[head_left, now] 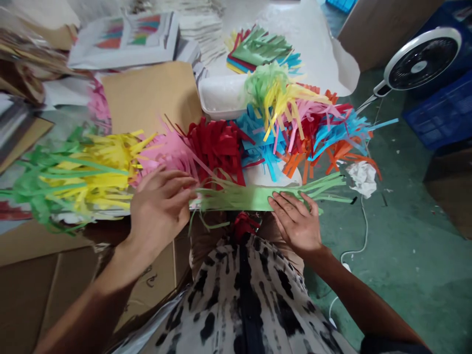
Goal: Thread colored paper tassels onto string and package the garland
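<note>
A strip of green fringed paper lies across the near edge of the table. My left hand rests on its left end, fingers stretched and close together, pressing the paper down. My right hand lies flat on the strip's right part, fingers extended. Just behind the strip sit a red fringe bundle and a pink one.
Heaps of cut fringe fill the table: green and yellow at left, blue, orange and mixed colours at right. A white tray, brown cardboard and printed sheets lie behind. A fan, blue crate and crumpled paper are on the floor right.
</note>
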Motion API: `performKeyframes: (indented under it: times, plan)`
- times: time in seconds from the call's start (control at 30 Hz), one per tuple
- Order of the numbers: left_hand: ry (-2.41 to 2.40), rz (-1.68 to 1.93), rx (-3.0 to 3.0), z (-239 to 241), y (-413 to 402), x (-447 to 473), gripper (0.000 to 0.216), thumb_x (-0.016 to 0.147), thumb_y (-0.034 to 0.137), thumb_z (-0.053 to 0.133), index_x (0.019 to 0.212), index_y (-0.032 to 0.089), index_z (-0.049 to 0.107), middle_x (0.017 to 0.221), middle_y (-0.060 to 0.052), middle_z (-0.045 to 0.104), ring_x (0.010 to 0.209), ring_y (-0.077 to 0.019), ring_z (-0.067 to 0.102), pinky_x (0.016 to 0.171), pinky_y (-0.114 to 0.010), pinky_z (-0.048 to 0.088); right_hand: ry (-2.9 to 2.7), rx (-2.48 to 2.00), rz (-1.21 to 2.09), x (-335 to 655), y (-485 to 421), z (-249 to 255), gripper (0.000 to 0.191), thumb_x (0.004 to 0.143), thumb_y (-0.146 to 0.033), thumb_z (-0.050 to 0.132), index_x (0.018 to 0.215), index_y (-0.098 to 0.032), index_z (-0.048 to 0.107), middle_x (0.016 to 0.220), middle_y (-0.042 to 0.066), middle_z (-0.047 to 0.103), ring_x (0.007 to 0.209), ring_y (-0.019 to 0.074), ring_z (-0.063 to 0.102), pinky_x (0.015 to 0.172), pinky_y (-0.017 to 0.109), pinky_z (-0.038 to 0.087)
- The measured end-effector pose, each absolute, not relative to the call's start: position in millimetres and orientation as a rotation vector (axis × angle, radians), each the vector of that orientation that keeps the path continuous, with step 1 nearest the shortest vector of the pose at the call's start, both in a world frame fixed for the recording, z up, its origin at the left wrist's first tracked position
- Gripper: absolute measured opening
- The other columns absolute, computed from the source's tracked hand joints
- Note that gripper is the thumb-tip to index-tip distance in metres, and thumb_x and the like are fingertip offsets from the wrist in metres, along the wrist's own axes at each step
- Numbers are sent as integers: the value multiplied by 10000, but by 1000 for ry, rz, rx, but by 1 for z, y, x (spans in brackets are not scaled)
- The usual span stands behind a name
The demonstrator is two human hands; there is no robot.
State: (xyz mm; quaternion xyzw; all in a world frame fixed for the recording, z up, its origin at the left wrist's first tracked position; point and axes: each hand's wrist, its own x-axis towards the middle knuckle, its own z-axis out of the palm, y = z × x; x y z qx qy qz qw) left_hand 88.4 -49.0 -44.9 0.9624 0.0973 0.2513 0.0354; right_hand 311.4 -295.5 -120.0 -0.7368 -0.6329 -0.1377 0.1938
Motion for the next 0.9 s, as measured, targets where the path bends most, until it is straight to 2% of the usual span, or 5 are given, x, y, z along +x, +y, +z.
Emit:
performKeyframes:
  times: [0.1,0.17,0.23,0.47,0.9]
  plan:
    - [171,909,2816,-50,-85,110,252,900,79,616,1049,250,724,1047,-41,800,1067,-245,717,989,-465,594,-1742,-2067,-389,310,-295,-119,420,965,-152,688,1362,-287,670,1349,7,741,1174,226,702,1169,476,338]
    - [25,760,2817,-66,-109,129,306,942,103,617,1209,225,704,1205,-56,782,1153,-240,702,1101,-475,548,-1744,-2053,-366,310,-295,-117,372,974,-165,688,1324,-291,689,1333,0,749,1147,221,703,1157,477,339]
    - [16,673,2848,-86,-123,144,286,979,141,612,1250,183,695,1239,-88,768,1161,-247,698,1058,-442,570,-1740,-2036,-339,313,-297,-115,337,981,-177,693,1299,-288,701,1313,1,759,1136,220,697,1152,480,338]
    - [191,668,2772,-102,-113,150,132,999,177,629,1081,176,733,1076,-57,784,983,-213,681,883,-375,565,-1572,-2053,-177,334,-302,-103,109,1005,-268,678,1069,-293,762,1028,0,794,1024,231,649,1067,476,363]
    - [610,332,2819,-82,-98,171,147,972,282,657,868,182,683,871,-62,751,864,-262,664,760,-396,450,-1460,-2409,-107,326,-278,-92,185,1012,-323,566,897,-199,641,893,74,692,971,292,561,844,430,323]
